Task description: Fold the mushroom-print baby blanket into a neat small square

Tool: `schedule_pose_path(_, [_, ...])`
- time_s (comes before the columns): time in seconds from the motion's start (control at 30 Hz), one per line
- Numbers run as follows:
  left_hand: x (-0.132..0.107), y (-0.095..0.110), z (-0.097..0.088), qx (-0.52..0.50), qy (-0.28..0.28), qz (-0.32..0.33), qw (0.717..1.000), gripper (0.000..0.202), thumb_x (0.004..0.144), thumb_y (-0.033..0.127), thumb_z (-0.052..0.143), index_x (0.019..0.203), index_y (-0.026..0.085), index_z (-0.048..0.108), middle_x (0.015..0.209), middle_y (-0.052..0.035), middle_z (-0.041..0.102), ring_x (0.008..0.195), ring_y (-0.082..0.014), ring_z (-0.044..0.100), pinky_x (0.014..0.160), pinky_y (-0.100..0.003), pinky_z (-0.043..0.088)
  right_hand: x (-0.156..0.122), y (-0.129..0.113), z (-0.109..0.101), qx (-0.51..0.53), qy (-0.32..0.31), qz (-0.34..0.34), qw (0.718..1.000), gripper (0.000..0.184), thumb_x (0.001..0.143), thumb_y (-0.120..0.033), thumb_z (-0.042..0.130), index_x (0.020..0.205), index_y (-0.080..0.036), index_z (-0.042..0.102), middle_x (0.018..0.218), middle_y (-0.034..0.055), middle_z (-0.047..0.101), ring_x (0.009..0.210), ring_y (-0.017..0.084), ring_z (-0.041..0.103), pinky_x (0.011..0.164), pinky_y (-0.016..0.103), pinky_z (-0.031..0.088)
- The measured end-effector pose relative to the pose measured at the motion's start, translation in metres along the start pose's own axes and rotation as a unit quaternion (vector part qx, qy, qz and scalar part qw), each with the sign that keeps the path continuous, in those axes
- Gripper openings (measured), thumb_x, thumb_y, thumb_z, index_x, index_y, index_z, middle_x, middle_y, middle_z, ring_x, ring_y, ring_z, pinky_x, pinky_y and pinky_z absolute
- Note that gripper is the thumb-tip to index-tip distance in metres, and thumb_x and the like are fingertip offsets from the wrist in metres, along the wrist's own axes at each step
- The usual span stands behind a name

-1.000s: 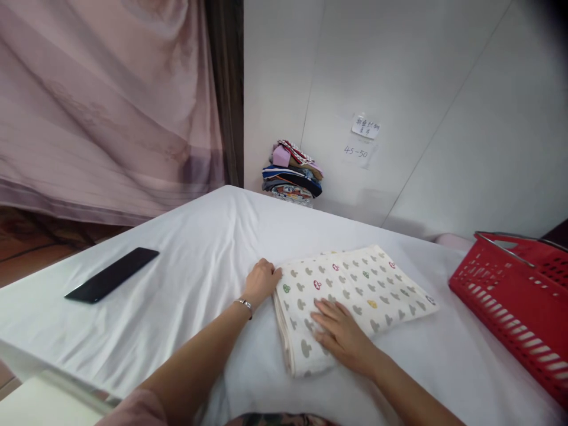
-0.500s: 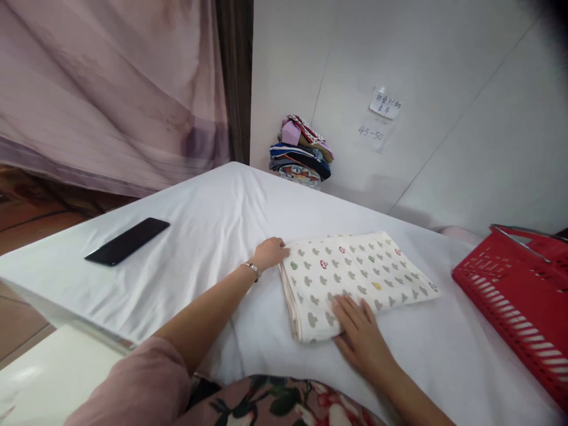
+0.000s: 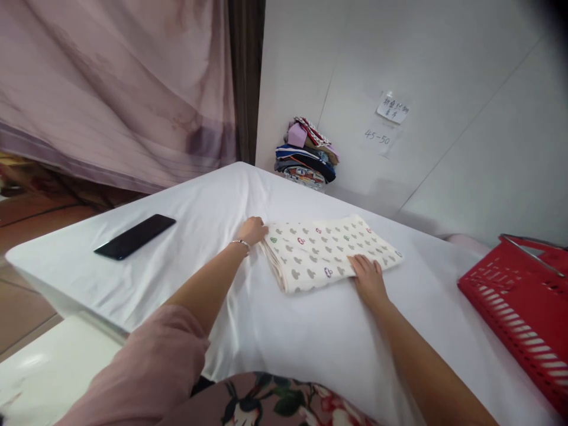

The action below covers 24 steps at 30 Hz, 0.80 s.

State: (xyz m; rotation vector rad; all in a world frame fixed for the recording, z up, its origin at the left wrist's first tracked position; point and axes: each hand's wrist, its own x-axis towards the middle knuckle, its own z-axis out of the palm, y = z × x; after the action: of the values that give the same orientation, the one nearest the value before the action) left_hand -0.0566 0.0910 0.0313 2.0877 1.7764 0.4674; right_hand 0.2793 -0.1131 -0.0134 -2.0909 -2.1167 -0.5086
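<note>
A folded white cloth (image 3: 328, 251) printed with grey mushroom shapes and a few coloured ones lies on the white-covered table (image 3: 310, 337). Its layers show along the left edge. My left hand (image 3: 254, 231), with a bracelet at the wrist, is closed at the cloth's far left corner, fingertips on the edge. At the near edge, to the right of the middle, my right hand (image 3: 369, 283) rests with outstretched fingers lying on top of the cloth. Whether the right thumb is under the fabric I cannot tell.
A black phone (image 3: 135, 236) lies on the left of the table. Folded clothes (image 3: 306, 154) are stacked beyond the far edge, by the wall. A red plastic basket (image 3: 523, 296) stands on the right. Paper notes (image 3: 390, 109) hang on the wall; a pink curtain (image 3: 133, 89) hangs behind.
The cloth has shifted away from me and to the left, both hands moving with it. My right hand has moved farther right along its near edge. The view has also shifted slightly.
</note>
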Motion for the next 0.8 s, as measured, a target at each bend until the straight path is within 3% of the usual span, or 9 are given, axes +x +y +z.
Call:
schedule_pose_path(0.17, [-0.011, -0.018, 0.004, -0.028, 0.011, -0.023, 0.999, 0.035, 0.075, 0.036, 0.052, 0.101, 0.015, 0.061, 0.105, -0.0105, 0.062, 0.094, -0.0206, 0.058, 0.076, -0.026, 0.043, 0.027, 0.002, 0.009, 0.017, 0.010, 0.050, 0.999, 0.057, 0.075, -0.001, 0.034, 0.125, -0.023, 0.049, 0.132, 0.0089, 0.048, 0.125, 0.027, 0.036, 0.100, 0.052, 0.024])
schedule_pose_path(0.27, [-0.030, -0.016, 0.001, -0.062, 0.057, -0.013, 0.996, 0.042, 0.078, 0.047, 0.048, 0.104, 0.016, 0.058, 0.110, -0.0094, 0.058, 0.091, -0.0175, 0.058, 0.077, -0.025, 0.042, 0.016, -0.013, 0.009, 0.062, 0.035, 0.057, 0.996, 0.060, 0.073, -0.001, 0.035, 0.130, -0.019, 0.044, 0.135, 0.0113, 0.044, 0.127, 0.028, 0.033, 0.100, 0.053, 0.027])
schedule_pose_path(0.37, [-0.062, -0.011, -0.002, -0.095, 0.115, 0.015, 0.989, 0.032, 0.081, 0.044, 0.047, 0.093, 0.017, 0.061, 0.100, -0.0067, 0.060, 0.082, -0.0160, 0.057, 0.072, -0.026, 0.042, -0.003, -0.040, 0.006, 0.139, 0.064, -0.005, 0.988, 0.062, 0.072, -0.003, 0.036, 0.131, -0.019, 0.042, 0.135, 0.0099, 0.043, 0.129, 0.026, 0.032, 0.101, 0.050, 0.030])
schedule_pose_path(0.4, [-0.076, -0.009, -0.002, -0.106, 0.099, 0.020, 0.989, 0.028, 0.080, 0.042, 0.047, 0.086, 0.018, 0.062, 0.091, -0.0047, 0.062, 0.077, -0.0154, 0.057, 0.068, -0.025, 0.041, -0.008, -0.050, 0.004, 0.162, 0.069, -0.028, 0.984, 0.060, 0.073, -0.004, 0.036, 0.131, -0.020, 0.042, 0.135, 0.0093, 0.043, 0.129, 0.025, 0.031, 0.101, 0.049, 0.030])
schedule_pose_path(0.5, [-0.116, -0.002, 0.004, -0.162, -0.040, 0.019, 0.986, 0.025, 0.078, 0.039, 0.048, 0.073, 0.020, 0.063, 0.067, 0.0007, 0.059, 0.063, -0.0135, 0.054, 0.056, -0.024, 0.037, -0.016, -0.076, -0.004, 0.202, 0.071, -0.067, 0.975, 0.054, 0.077, -0.007, 0.036, 0.129, -0.019, 0.044, 0.136, 0.0093, 0.042, 0.130, 0.025, 0.030, 0.102, 0.049, 0.030])
schedule_pose_path(0.6, [-0.145, 0.006, 0.012, -0.241, -0.128, 0.009, 0.962, 0.023, 0.075, 0.036, 0.049, 0.080, 0.021, 0.066, 0.063, 0.0030, 0.057, 0.057, -0.0114, 0.049, 0.052, -0.023, 0.034, -0.013, -0.093, -0.012, 0.213, 0.065, -0.069, 0.972, 0.048, 0.080, -0.009, 0.035, 0.126, -0.019, 0.047, 0.134, 0.0100, 0.045, 0.129, 0.026, 0.032, 0.102, 0.051, 0.029])
schedule_pose_path(0.67, [-0.156, 0.012, 0.016, -0.301, -0.163, 0.000, 0.939, 0.024, 0.074, 0.033, 0.048, 0.086, 0.021, 0.065, 0.063, 0.0035, 0.054, 0.051, -0.0091, 0.044, 0.049, -0.022, 0.032, -0.011, -0.098, -0.015, 0.214, 0.060, -0.064, 0.973, 0.047, 0.080, -0.008, 0.035, 0.124, -0.018, 0.049, 0.132, 0.0103, 0.047, 0.128, 0.026, 0.033, 0.102, 0.052, 0.028])
schedule_pose_path(0.8, [-0.166, 0.025, 0.019, -0.415, -0.259, -0.026, 0.872, 0.015, 0.070, 0.029, 0.052, 0.077, 0.016, 0.055, 0.065, 0.0029, 0.053, 0.043, -0.0052, 0.038, 0.042, -0.021, 0.026, -0.014, -0.102, -0.014, 0.211, 0.057, -0.066, 0.974, 0.048, 0.080, -0.007, 0.035, 0.124, -0.018, 0.049, 0.132, 0.0099, 0.047, 0.128, 0.026, 0.034, 0.103, 0.051, 0.026])
